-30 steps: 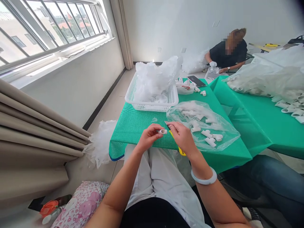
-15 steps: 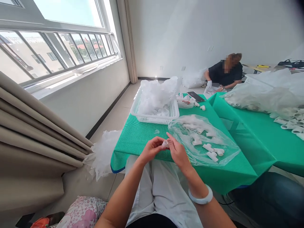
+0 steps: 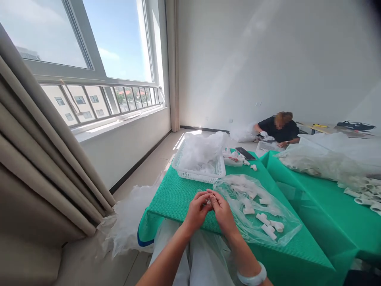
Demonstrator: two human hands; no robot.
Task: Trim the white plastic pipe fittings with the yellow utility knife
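Note:
Both hands meet over the near edge of the green-covered table (image 3: 166,198). Between their fingertips is a small white plastic pipe fitting (image 3: 209,201), mostly covered by the fingers. My left hand (image 3: 197,210) has its fingers closed round it from the left. From the right, my right hand (image 3: 222,212) closes its fingers on the same fitting. Just right of the hands lies a clear plastic bag (image 3: 285,202) spread flat, with several white tee fittings (image 3: 263,218) on or in it; which of the two I cannot tell.
A white mesh basket (image 3: 193,175) filled with crumpled plastic bags (image 3: 205,149) stands behind the hands. A dark phone or tablet (image 3: 245,153) lies near a small bag of fittings (image 3: 233,158). More fittings (image 3: 364,194) are heaped at right. A person (image 3: 272,129) works beyond the table.
The view has tilted upward, so the table sits lower in it. My fingers have drawn together over the fitting, which shows less now. The other person's gloved hand has shifted.

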